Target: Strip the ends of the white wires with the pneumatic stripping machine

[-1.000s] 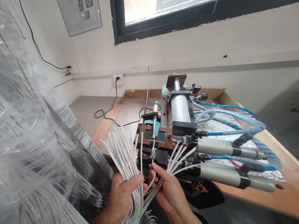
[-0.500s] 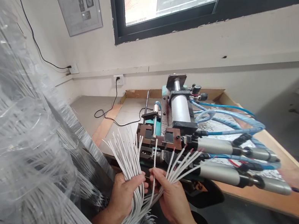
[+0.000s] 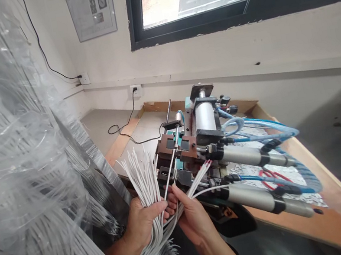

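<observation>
A thick bundle of white cables stands upright in my left hand, which is wrapped round it with the thumb across the front. My right hand, close beside it, grips a smaller group of white cables whose tips show pink-red. One white cable slants up from between the hands, its tip at the brown jaw blocks of a pneumatic machine. Whether my right fingers also pinch this single cable is hard to make out. Both hands are just in front of the machine.
Plastic-wrapped hanks of white cable fill the left side. Silver air cylinders and blue hoses extend right over the wooden-edged bench. A black power cord lies behind, below a window.
The single cable has moved up and reaches the machine's jaws. The machine's cylinders and jaw blocks have shifted, and the cables in my right hand lie closer together. My left hand is nearly still.
</observation>
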{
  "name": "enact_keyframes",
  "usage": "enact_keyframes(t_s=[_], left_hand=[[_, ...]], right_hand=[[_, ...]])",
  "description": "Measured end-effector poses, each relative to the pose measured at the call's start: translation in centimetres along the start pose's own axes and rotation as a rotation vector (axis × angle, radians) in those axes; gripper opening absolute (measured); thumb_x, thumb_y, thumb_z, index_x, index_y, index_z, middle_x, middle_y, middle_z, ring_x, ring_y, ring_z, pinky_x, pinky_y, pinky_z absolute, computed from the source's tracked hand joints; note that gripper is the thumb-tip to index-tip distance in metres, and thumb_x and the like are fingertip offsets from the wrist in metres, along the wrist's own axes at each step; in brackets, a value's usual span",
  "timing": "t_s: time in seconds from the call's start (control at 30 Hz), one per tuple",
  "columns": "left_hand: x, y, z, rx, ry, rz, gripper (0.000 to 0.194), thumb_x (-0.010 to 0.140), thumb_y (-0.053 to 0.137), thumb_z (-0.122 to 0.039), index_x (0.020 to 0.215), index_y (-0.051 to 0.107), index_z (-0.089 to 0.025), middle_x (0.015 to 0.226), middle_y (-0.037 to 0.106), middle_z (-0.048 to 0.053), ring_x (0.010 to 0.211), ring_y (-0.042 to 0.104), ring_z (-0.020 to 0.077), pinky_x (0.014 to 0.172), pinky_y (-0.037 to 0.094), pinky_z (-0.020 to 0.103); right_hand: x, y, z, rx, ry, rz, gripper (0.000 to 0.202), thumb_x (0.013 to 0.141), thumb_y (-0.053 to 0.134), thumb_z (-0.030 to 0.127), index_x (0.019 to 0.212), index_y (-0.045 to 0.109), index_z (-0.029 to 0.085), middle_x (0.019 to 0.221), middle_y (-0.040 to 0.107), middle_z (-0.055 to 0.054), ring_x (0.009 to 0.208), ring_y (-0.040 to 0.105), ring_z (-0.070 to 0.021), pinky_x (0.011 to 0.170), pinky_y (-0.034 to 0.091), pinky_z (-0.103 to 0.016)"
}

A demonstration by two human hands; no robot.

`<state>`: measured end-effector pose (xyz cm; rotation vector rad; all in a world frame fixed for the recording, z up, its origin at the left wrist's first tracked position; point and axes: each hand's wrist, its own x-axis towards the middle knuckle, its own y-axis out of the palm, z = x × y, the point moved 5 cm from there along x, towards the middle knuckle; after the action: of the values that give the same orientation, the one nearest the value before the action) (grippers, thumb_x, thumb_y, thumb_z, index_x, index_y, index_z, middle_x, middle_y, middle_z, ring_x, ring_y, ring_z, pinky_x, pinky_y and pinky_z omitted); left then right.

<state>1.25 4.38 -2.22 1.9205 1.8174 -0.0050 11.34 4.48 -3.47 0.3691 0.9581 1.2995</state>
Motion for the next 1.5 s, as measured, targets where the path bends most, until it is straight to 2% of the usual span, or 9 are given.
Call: enact_keyframes(t_s=[0.07,0.23,0.47,0.67,0.73,0.83,1.07,1.3,1.5], left_hand=[[-0.1,0.3,-0.1,-0.005,0.014,0.046,0.016,0.056,0.072,-0.023,0.062,0.065,-0.01,0.049,0.062,0.002,0.045,0.053,0.011,0.045,0.04,0.023],[-0.4,0.6,-0.4,0.006,0.02,0.097,0.015,0.057,0.072,-0.023,0.061,0.066,-0.01,0.051,0.061,0.002,0.048,0.054,0.0118,0.049,0.042,0.024],[-0.1,-0.4,0.1,-0.005,-0.022,-0.028,0.023,0.054,0.073,-0.028,0.068,0.069,-0.009,0.055,0.065,0.004,0.051,0.058,0.0149,0.05,0.047,0.027],[-0.4,-0.1,0.1,-0.003,-0.029,-0.012,0.02,0.053,0.074,-0.025,0.064,0.066,-0.01,0.051,0.064,0.003,0.045,0.057,0.0134,0.048,0.047,0.027],[-0.6,0.0,0.0,0.003,-0.018,0.001,0.018,0.054,0.073,-0.024,0.063,0.066,-0.01,0.048,0.062,0.002,0.043,0.055,0.0127,0.046,0.045,0.025],[-0.7,0.2,-0.2,0.014,-0.02,0.042,0.018,0.055,0.072,-0.023,0.065,0.067,-0.01,0.049,0.063,0.003,0.046,0.055,0.0128,0.048,0.044,0.025],[-0.4,0.0,-0.5,-0.029,0.058,0.082,0.015,0.055,0.072,-0.023,0.061,0.067,-0.011,0.052,0.063,0.002,0.05,0.055,0.0131,0.053,0.044,0.027],[-0.4,-0.1,-0.3,-0.051,-0.046,-0.002,0.021,0.053,0.074,-0.024,0.067,0.067,-0.011,0.054,0.064,0.002,0.051,0.058,0.0137,0.05,0.047,0.026],[-0.3,-0.1,-0.3,-0.041,-0.017,-0.027,0.016,0.053,0.073,-0.019,0.065,0.064,-0.012,0.05,0.061,-0.001,0.045,0.057,0.0127,0.046,0.045,0.025]], right_hand=[[-0.3,0.3,-0.1,-0.031,0.004,0.032,0.029,0.057,0.075,0.038,0.07,0.064,0.014,0.042,0.04,0.008,0.037,0.039,-0.0072,0.04,0.035,-0.021],[-1.6,-0.5,0.1,-0.12,-0.182,-0.101,0.028,0.054,0.077,0.038,0.066,0.065,0.015,0.049,0.052,0.003,0.043,0.046,-0.0093,0.041,0.035,-0.021],[-2.7,-1.8,-0.3,-0.126,-0.145,-0.214,0.028,0.049,0.079,0.035,0.057,0.063,0.014,0.048,0.054,0.003,0.042,0.045,-0.0075,0.04,0.033,-0.018],[-2.0,-1.2,0.4,-0.07,-0.117,-0.168,0.025,0.053,0.078,0.031,0.064,0.064,0.013,0.047,0.051,0.004,0.041,0.044,-0.0073,0.04,0.034,-0.018],[-1.7,-0.8,0.2,-0.083,-0.074,-0.092,0.027,0.056,0.077,0.032,0.072,0.064,0.014,0.047,0.049,0.005,0.04,0.043,-0.0077,0.041,0.035,-0.019],[-1.5,-0.2,-0.4,-0.169,-0.024,0.052,0.027,0.06,0.074,0.037,0.068,0.063,0.014,0.046,0.05,0.003,0.042,0.045,-0.0096,0.042,0.036,-0.022],[-2.7,-1.6,-0.2,-0.185,-0.339,-0.151,0.023,0.063,0.072,0.036,0.067,0.063,0.016,0.055,0.055,0.002,0.048,0.047,-0.0075,0.045,0.035,-0.018],[-1.8,-2.1,0.2,-0.082,-0.247,-0.285,0.025,0.054,0.077,0.031,0.063,0.06,0.014,0.052,0.054,0.003,0.043,0.041,-0.0053,0.038,0.03,-0.015],[-1.2,-1.1,0.7,-0.071,-0.167,-0.194,0.024,0.055,0.076,0.031,0.058,0.06,0.013,0.05,0.051,0.004,0.043,0.041,-0.0057,0.038,0.032,-0.016]])
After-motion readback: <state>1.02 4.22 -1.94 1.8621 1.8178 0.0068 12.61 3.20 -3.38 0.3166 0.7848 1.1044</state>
